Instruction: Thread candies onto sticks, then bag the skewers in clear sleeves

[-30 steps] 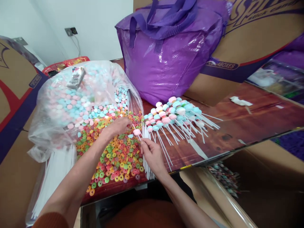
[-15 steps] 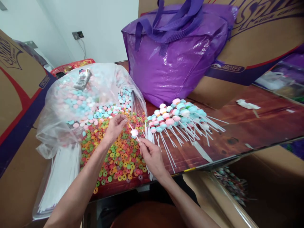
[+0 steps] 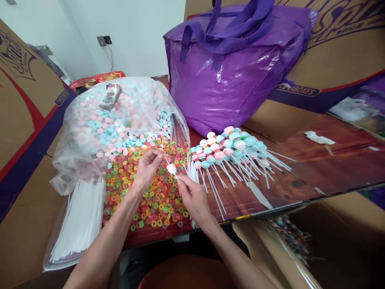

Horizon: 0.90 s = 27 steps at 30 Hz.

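Near edge of tabletop (image 3: 300,188): right hand (image 3: 194,196), grip pinched on a thin white stick (image 3: 167,162) with one pink-white sweet (image 3: 171,168) threaded on it. Left hand (image 3: 147,166), grip closed at the stick's far tip; whether on the tip or on a small sweet, cannot tell. Both hover over ring sweets (image 3: 153,196), sugar-grained, bright, heaped loose.

Risk, as I judge: the stick is slim and smooth, so the sweet may slide off. A wrist brushing the heap would roll rings over the edge.

Near left corner: spare sticks (image 3: 78,218) in a clear sleeve, overhanging. Beyond: finished sticks (image 3: 231,148), fanned, pastel domes. Far: crinkled clear bag (image 3: 99,120), glossy purple bag (image 3: 234,76).
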Available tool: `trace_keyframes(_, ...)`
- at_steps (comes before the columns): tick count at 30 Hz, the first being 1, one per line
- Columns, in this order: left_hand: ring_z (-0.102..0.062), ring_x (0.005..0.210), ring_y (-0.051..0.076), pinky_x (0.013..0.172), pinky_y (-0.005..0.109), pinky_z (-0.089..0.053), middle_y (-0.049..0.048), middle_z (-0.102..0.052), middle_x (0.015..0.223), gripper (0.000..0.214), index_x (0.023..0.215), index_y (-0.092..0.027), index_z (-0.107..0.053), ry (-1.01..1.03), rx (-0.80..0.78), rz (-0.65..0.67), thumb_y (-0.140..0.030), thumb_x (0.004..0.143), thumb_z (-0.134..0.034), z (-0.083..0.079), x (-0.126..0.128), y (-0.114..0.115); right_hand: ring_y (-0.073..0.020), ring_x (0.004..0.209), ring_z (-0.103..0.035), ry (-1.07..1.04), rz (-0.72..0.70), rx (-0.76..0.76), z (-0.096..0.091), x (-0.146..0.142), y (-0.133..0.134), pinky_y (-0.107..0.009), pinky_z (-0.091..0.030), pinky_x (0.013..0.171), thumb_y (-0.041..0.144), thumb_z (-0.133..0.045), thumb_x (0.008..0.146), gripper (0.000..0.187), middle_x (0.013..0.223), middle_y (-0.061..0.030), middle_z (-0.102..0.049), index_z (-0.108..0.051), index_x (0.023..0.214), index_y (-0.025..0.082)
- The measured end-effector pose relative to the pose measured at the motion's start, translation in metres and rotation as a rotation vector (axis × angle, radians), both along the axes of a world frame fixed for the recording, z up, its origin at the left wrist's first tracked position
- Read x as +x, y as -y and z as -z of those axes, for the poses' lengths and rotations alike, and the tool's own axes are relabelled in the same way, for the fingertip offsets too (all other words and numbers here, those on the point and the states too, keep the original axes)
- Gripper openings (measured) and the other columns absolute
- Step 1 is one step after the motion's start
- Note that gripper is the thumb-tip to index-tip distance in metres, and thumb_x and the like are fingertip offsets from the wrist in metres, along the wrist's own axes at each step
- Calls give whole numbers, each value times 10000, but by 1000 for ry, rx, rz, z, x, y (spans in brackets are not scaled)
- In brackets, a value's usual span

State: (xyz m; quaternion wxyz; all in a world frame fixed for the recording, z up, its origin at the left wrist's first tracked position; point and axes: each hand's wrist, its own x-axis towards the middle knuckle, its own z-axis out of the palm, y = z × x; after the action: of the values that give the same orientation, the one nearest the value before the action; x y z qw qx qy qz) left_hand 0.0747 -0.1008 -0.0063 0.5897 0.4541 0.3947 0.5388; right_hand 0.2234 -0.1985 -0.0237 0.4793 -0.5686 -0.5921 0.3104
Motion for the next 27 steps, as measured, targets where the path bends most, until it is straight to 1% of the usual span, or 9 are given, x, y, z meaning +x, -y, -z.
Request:
trace_keyframes(3,-638,679,95,688,219,-509,-22,-661,725,339,760,-168,-638,47,-43,-4,-376,624,-868,1,-1,4,-159,668,-610,22,-11,1,1,0,-1,-243,-456,650,274,-468,947,294,777,-32,-695,-733,967,148)
trace_keyframes(6,-662,698,110,694,231,-528,-14,-683,740,335,775,-167,-644,86,-93,10,-337,611,-882,0,-3,6,-166,694,-629,1,-2,7,3,-1,-1,-247,-464,666,266,-474,945,292,805,-40,-712,-736,993,146)
trace_keyframes(10,-685,732,118,693,217,-539,2,-702,766,338,809,-161,-646,128,-236,58,-309,620,-884,-2,-10,5,-147,632,-587,-55,-36,8,3,-1,-1,-237,-447,610,287,-482,954,286,735,-18,-670,-735,978,156)
trace_keyframes(13,-679,707,103,693,207,-546,-1,-700,751,346,794,-155,-644,146,-314,74,-279,596,-898,-4,-15,4,-138,605,-564,-40,-53,24,2,-1,0,-232,-435,589,277,-480,959,281,700,-9,-640,-734,941,157)
trace_keyframes(16,-684,717,109,698,208,-551,0,-699,745,344,798,-158,-643,141,-326,102,-263,594,-900,-7,-20,6,-143,624,-592,19,-87,74,1,2,-1,-234,-444,615,237,-475,957,275,717,-18,-661,-737,955,152)
trace_keyframes(20,-680,728,107,722,218,-553,-16,-679,751,336,816,-163,-647,99,-356,185,-212,594,-894,-12,-25,10,-151,671,-625,112,-157,142,-3,11,-3,-234,-451,657,191,-462,956,271,769,-34,-698,-731,938,161)
trace_keyframes(22,-680,747,110,735,222,-549,-17,-674,764,343,833,-164,-653,81,-369,205,-189,588,-892,-14,-26,12,-142,645,-603,163,-180,152,-7,15,-3,-230,-433,636,191,-459,960,270,742,-26,-683,-717,885,172)
trace_keyframes(24,-691,815,135,772,244,-547,1,-693,817,377,905,-175,-664,78,-373,224,-191,599,-885,-15,-25,15,-130,614,-568,177,-172,156,-8,15,-2,-226,-413,613,200,-457,966,268,706,-15,-650,-694,845,175)
trace_keyframes(27,-694,875,165,827,290,-541,20,-706,866,419,992,-188,-664,78,-378,256,-216,629,-871,-19,-18,20,-114,565,-507,108,-110,155,-5,8,-1,-223,-384,571,220,-459,973,258,651,6,-579,-657,816,171)
